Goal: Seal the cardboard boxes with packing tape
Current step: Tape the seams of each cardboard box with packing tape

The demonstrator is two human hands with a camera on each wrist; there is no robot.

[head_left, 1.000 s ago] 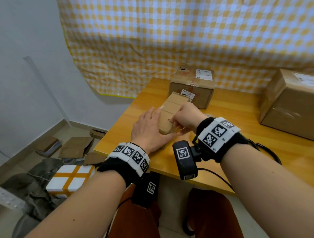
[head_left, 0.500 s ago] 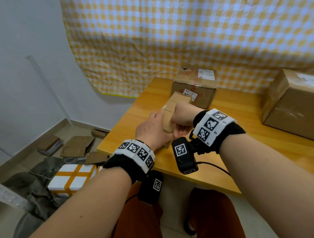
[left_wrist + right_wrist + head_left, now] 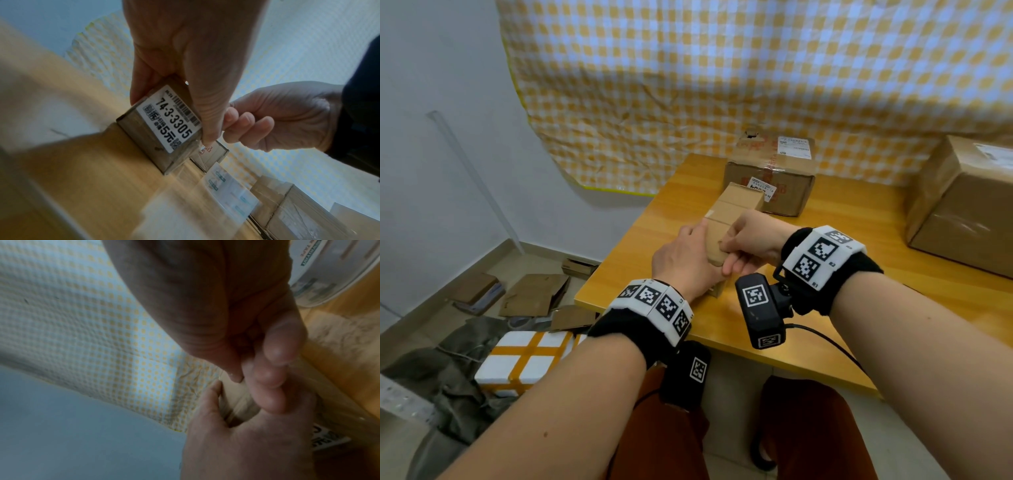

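left hand (image 3: 681, 262) clamps the small box (image 3: 729, 219) near the table (image 3: 859, 315) front edge, right hand (image 3: 751, 236) pinching at its near end (tape, probably); light, stiff cardboard, best held by the sides.
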